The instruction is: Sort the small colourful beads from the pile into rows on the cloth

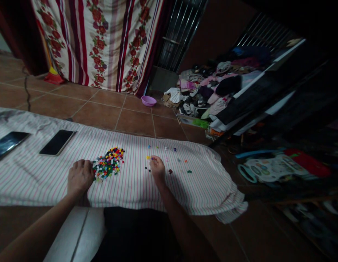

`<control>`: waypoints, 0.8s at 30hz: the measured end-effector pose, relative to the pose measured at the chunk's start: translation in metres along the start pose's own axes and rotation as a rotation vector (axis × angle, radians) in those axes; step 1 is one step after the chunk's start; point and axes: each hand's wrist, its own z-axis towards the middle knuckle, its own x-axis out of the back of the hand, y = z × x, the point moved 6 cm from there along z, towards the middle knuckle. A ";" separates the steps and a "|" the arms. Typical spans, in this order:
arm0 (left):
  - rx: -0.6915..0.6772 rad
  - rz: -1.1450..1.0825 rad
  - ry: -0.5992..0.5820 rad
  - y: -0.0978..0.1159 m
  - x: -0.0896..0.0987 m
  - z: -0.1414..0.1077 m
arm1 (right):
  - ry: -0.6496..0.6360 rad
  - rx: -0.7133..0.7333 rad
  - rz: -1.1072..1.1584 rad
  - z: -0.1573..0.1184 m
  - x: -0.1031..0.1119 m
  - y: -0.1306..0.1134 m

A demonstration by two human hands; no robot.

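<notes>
From here, the left hand (81, 175) lies palm-down at nine o'clock of the block pile (109, 163), grip hidden; the right hand (158, 169), fingertips together, touches three o'clock of yellow pieces (147, 157).

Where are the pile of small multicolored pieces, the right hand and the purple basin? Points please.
Pile of small multicolored pieces (110, 162): head view, middle of the pile.
Right hand (157, 168): head view, middle of the hand.
Purple basin (149, 104): head view, outer wall.
</notes>
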 end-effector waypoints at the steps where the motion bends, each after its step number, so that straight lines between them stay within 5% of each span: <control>1: -0.004 -0.001 0.003 0.000 0.000 0.000 | 0.028 0.002 -0.010 0.006 0.006 0.003; 16: -0.009 0.004 -0.018 -0.001 -0.004 0.001 | 0.128 -0.157 -0.424 0.088 0.108 0.042; 24: -0.012 -0.049 -0.011 0.000 -0.002 0.002 | 0.107 -0.168 -0.763 0.123 0.125 0.056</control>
